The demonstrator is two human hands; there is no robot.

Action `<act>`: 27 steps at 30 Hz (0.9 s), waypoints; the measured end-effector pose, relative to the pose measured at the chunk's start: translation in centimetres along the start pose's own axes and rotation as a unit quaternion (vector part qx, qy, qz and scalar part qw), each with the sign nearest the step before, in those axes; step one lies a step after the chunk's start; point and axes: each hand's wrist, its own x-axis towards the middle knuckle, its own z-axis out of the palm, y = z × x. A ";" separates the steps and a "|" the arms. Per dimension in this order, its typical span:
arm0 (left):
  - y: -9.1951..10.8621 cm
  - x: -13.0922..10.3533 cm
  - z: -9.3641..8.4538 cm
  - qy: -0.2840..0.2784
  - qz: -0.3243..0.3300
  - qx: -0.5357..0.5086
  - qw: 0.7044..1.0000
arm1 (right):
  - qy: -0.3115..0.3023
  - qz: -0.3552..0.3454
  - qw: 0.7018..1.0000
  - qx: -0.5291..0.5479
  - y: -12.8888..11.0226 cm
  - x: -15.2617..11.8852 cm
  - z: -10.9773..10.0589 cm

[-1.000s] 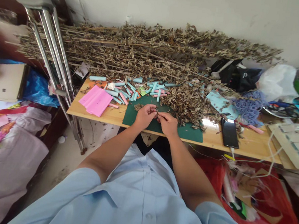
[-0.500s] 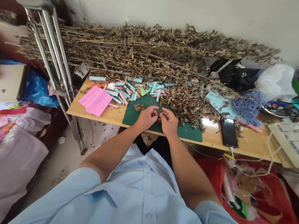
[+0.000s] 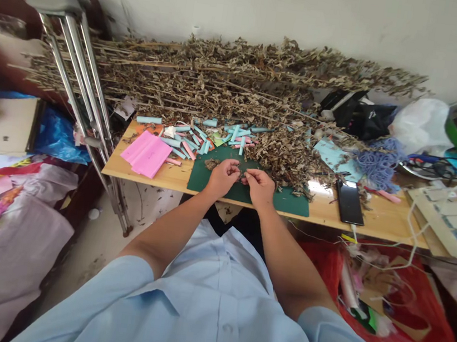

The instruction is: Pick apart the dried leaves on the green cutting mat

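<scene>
Over the green cutting mat [image 3: 291, 203], my left hand [image 3: 224, 178] and my right hand [image 3: 260, 187] face each other with curled, pinched fingers. A small dark bit of dried leaf seems to lie between the fingertips, too small to make out well. Just beyond my left hand sits a little clump of crumbled dried leaves [image 3: 211, 164] on the mat. A large heap of dried leaves [image 3: 284, 159] spreads past my right hand. Blue and pink paper rolls [image 3: 193, 139] are scattered behind the mat, and pink paper sheets [image 3: 145, 153] lie to its left.
Long bundles of dried stalks [image 3: 205, 89] line the wall. Metal crutches [image 3: 84, 79] lean at the left of the table. A phone [image 3: 349, 202] with a cable, blue string [image 3: 381, 160] and a power strip [image 3: 453, 220] lie to the right. Below hangs a red bag [image 3: 435, 327].
My hands have drawn slightly apart, the left a little to the left and the right a little to the right. The things on the table stay where they were.
</scene>
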 end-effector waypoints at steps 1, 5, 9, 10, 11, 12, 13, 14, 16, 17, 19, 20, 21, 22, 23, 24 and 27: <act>0.0 0.0 0.0 -0.002 0.002 0.001 1.000 | -0.002 -0.002 1.000 0.002 0.0 0.0 0.0; 0.1 0.0 0.1 -0.006 0.004 0.002 1.000 | -0.006 -0.004 1.000 0.015 -0.2 -0.1 0.0; 0.1 0.0 0.1 -0.005 0.002 0.000 1.000 | -0.015 -0.002 1.000 0.015 -0.5 -0.1 -0.1; 0.0 0.0 0.1 -0.007 0.004 -0.002 1.000 | -0.018 -0.002 1.000 0.011 -0.5 -0.2 -0.1; -0.1 0.1 0.1 -0.010 0.006 -0.003 1.000 | -0.021 -0.002 1.000 0.007 -0.6 -0.2 -0.2; -0.2 0.1 0.0 -0.014 0.007 -0.006 1.000 | -0.023 -0.003 1.000 0.002 -0.7 -0.2 -0.2; -0.3 0.1 0.0 -0.020 0.007 -0.010 1.000 | -0.023 -0.003 1.000 -0.004 -0.7 -0.2 -0.1; -0.4 0.1 -0.1 -0.025 0.006 -0.016 1.000 | -0.022 -0.003 1.000 -0.010 -0.7 -0.2 -0.1; -0.4 0.1 -0.2 -0.035 0.004 -0.026 0.999 | -0.020 -0.005 0.999 -0.024 -0.8 -0.3 -0.1; -0.4 0.1 -0.2 -0.040 0.005 -0.030 0.999 | -0.019 -0.006 0.999 -0.030 -0.8 -0.3 -0.1; -0.4 0.1 -0.3 -0.047 0.010 -0.033 0.998 | -0.020 -0.010 0.999 -0.038 -0.9 -0.3 -0.1; -0.4 0.1 -0.3 -0.049 0.013 -0.034 0.998 | -0.021 -0.012 0.999 -0.039 -0.9 -0.3 -0.1; -0.5 0.1 -0.3 -0.051 0.014 -0.033 0.998 | -0.023 -0.013 0.999 -0.038 -1.0 -0.3 -0.1; -0.5 0.2 -0.3 -0.050 0.015 -0.030 0.998 | -0.025 -0.014 0.999 -0.036 -1.0 -0.3 -0.1; -0.6 0.2 -0.3 -0.049 0.016 -0.026 0.998 | -0.028 -0.013 0.999 -0.033 -1.1 -0.3 -0.1; -0.7 0.2 -0.2 -0.046 0.017 -0.020 0.999 | -0.031 -0.011 0.999 -0.029 -1.1 -0.3 -0.1; -1.0 0.2 -0.2 -0.040 0.026 -0.008 0.999 | -0.031 -0.002 0.999 -0.012 -0.9 -0.3 0.0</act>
